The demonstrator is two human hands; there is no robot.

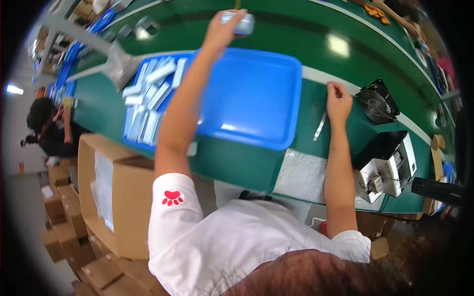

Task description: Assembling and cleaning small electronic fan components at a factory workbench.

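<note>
My left hand (220, 33) reaches far forward, past the blue tray (247, 135), over the green surface at the back. Its fingers are closed around a small pale, silvery block (244, 24), blurred at its edges. Near the tray's right side, my right hand (338, 104) is closed, knuckles forward. A thin silvery strip-like tool (320, 127) runs out from under that hand and points toward me; its upper end is hidden by the hand. In the tray's left part lie several pale oblong blocks (159, 95), heaped at odd angles. My left forearm hides part of the tray.
Right of my right hand stand a black fan (377, 101) and a white-and-black device housing (387, 170). Bubble wrap (301, 175) lies at the near table edge. A clear plastic bag (119, 66) sits by the tray. At left are an open carton (131, 202) and a person (52, 126).
</note>
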